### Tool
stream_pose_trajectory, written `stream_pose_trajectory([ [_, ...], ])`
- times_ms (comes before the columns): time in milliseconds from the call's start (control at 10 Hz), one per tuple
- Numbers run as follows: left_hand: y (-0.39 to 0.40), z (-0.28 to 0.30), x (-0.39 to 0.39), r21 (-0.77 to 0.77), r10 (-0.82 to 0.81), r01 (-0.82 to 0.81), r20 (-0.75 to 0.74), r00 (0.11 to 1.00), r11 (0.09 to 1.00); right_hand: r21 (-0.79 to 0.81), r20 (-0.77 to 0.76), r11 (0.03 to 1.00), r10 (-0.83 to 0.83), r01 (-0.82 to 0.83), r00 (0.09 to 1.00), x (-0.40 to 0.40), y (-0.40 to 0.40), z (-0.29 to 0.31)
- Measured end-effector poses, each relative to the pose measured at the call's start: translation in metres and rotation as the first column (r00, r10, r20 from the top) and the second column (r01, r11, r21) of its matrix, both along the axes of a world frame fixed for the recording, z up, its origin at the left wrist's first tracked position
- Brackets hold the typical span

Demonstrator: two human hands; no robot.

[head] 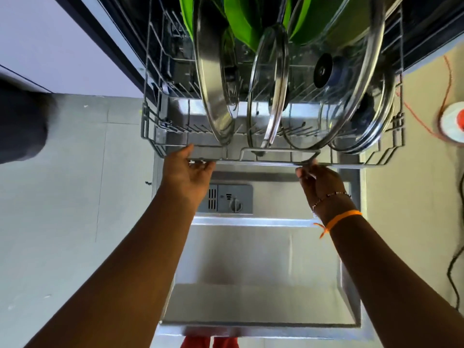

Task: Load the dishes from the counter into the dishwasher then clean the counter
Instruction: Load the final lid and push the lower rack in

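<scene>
The dishwasher's lower wire rack [278,149] stands pulled out over the open steel door [261,259]. In it stand a steel lid [213,79], several glass lids [273,79] on edge, and green plates [241,18] behind them. My left hand [187,172] grips the rack's front rail near its left corner. My right hand [319,178] holds the front rail right of the middle handle, fingers curled under it. A bead bracelet and an orange band circle my right wrist.
A grey detergent dispenser [229,198] sits in the door just below my hands. Pale floor tiles [75,197] lie on both sides. An orange cord [421,121] and a white round object [453,124] lie on the floor at right, with a black cable below them.
</scene>
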State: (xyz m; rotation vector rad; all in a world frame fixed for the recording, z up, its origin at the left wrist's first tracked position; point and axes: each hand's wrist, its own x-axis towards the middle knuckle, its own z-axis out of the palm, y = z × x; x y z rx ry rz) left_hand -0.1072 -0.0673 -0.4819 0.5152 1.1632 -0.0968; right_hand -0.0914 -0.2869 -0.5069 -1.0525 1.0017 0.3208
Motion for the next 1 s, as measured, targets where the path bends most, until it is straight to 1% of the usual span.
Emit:
stream_pose_trajectory([
  [100,0.006,0.000,0.024,-0.014,-0.047,0.048,0.038,0.998,0.999,-0.020,0.044,0.999,0.025,-0.025,0.999,0.025,0.004,-0.002],
  [200,0.012,0.005,0.047,0.014,-0.066,0.066,0.042,0.997,0.998,-0.089,0.044,0.995,0.040,-0.036,0.998,0.049,0.007,-0.007],
  [300,0.017,-0.001,0.068,0.008,-0.122,0.122,0.086,0.989,0.992,-0.127,0.030,0.989,0.080,-0.076,0.996,0.071,0.011,-0.009],
  [400,0.021,-0.002,0.085,0.023,-0.164,0.163,0.091,0.982,0.986,-0.181,0.003,0.975,0.130,-0.127,0.992,0.091,0.013,-0.009],
  [500,0.020,0.001,0.104,0.072,-0.187,0.182,0.072,0.980,0.981,-0.244,-0.031,0.946,0.213,-0.215,0.976,0.110,0.015,-0.007],
  [700,0.022,-0.002,0.134,0.117,-0.245,0.227,0.181,0.952,0.967,-0.294,-0.077,0.912,0.276,-0.287,0.958,0.147,0.019,-0.002],
  [800,0.023,-0.007,0.148,0.072,-0.141,0.130,0.182,0.973,0.989,-0.289,-0.085,0.909,0.288,-0.300,0.954,0.161,0.022,0.000],
  [1000,0.021,-0.008,0.159,0.086,-0.130,0.119,0.134,0.982,0.989,-0.305,-0.097,0.901,0.293,-0.308,0.951,0.176,0.025,-0.001],
])
